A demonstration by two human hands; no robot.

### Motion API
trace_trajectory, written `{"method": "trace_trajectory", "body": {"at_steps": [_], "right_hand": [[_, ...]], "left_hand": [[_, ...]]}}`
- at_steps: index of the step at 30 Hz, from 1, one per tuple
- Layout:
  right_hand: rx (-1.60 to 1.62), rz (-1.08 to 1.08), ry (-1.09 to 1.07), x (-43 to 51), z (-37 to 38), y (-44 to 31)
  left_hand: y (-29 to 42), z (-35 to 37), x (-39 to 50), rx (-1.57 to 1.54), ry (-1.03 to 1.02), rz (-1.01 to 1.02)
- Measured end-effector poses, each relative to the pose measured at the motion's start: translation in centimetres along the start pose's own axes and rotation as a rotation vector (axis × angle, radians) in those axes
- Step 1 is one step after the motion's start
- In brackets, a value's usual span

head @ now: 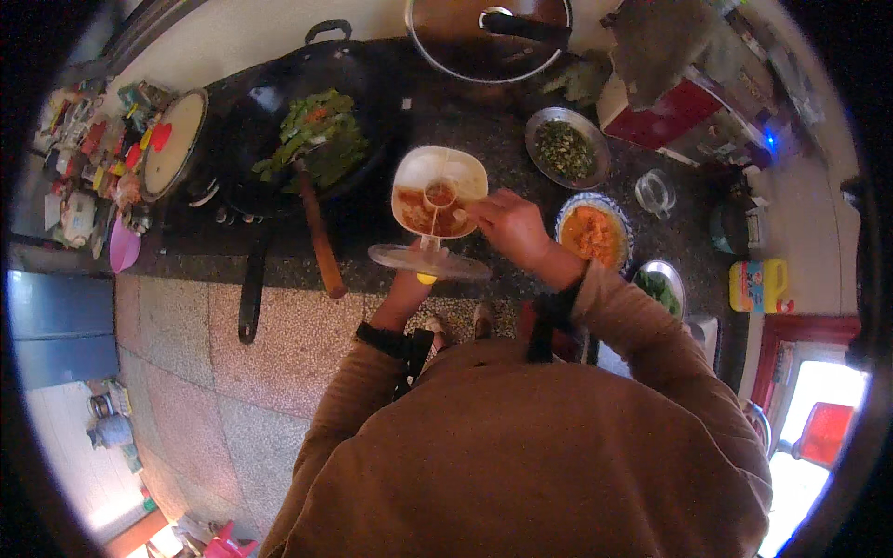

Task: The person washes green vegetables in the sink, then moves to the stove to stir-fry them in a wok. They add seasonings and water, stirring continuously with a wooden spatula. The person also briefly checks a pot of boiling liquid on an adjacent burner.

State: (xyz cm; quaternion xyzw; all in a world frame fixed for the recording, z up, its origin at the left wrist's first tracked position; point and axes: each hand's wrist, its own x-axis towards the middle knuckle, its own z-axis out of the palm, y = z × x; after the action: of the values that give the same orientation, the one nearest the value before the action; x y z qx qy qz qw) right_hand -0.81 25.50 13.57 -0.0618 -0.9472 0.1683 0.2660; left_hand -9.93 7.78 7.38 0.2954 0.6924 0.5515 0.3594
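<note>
My left hand (pixel 407 291) holds a divided seasoning box (pixel 402 209) from below, its clear lid (pixel 457 264) swung open towards me. Inside are white and reddish-brown seasonings around a small round middle cup. My right hand (pixel 515 227) reaches to the box's right side, fingertips pinched together at a small pale thing, perhaps a spoon. Left of the box, a black wok (pixel 244 118) holds sliced green vegetables (pixel 324 132) with some red bits, and a wooden-handled spatula (pixel 317 230) rests in it.
At the right on the dark counter (pixel 488 132) stand a metal bowl of chopped greens (pixel 566 152), a patterned bowl of orange food (pixel 593 234) and a plate of green leaves (pixel 659 287). A glass lid (pixel 460 42) leans at the back. The wok's handle (pixel 252 293) overhangs the counter's front edge.
</note>
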Motion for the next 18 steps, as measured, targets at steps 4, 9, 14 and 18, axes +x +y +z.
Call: {"method": "trace_trajectory", "body": {"at_steps": [4, 9, 14, 18], "right_hand": [[-0.072, -0.090, 0.022, -0.2, 2.0, 0.1], [0.034, -0.003, 0.010, -0.9, 3.3, -0.5], [0.267, 0.333, -0.027, -1.4, 3.1, 0.0], [0.535, 0.535, 0.001, -2.1, 1.6, 1.1]], "left_hand": [[-1.0, 0.2, 0.3, 0.032, -0.043, 0.036], [-1.9, 0.8, 0.2, 0.114, -0.029, 0.177], [-1.6, 0.8, -0.2, 0.077, -0.010, 0.133], [-0.8, 0.2, -0.2, -0.081, -0.054, -0.037]]}}
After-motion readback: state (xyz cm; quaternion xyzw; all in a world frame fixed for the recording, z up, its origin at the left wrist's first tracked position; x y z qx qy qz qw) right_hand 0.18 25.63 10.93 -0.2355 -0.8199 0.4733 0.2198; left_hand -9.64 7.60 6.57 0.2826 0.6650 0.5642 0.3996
